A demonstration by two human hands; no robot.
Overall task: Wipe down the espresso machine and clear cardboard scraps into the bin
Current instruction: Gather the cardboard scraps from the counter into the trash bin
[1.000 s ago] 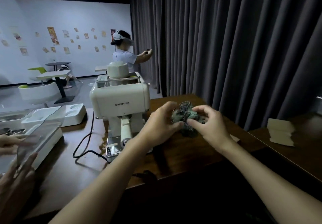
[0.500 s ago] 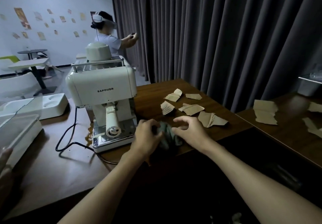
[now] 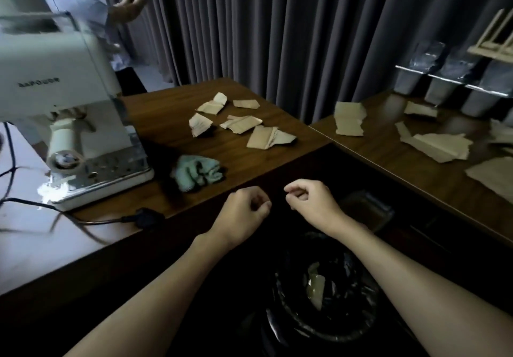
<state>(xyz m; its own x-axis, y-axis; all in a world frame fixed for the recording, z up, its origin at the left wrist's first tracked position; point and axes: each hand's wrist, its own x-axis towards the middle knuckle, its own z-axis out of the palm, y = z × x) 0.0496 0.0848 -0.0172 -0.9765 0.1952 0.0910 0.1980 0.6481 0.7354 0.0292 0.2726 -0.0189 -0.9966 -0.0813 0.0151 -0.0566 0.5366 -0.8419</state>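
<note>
Both hands are empty right now: your left hand (image 3: pixel 242 212) and right hand (image 3: pixel 311 202) hover side by side at the near table edge, fingers loosely curled in, pinching nothing. The cloth (image 3: pixel 197 172) lies bunched on the table (image 3: pixel 177 112) just beside the espresso machine (image 3: pixel 63 101), clear of either hand, so by the look of it the scraps are the step to go for. The nearest cardboard scraps (image 3: pixel 268 137) sit in a loose cluster toward the far side of this table, with more scraps (image 3: pixel 435 145) on the adjoining table to your right. The bin (image 3: pixel 330 326) is directly under your forearms, dark liner, some pieces already inside. Best approach, I'd say: sweep the cluster together first, gather several pieces flat between thumb and fingers, then carry them low and straight back over the bin's mouth before letting go, since light torn pieces can flutter wide.
</note>
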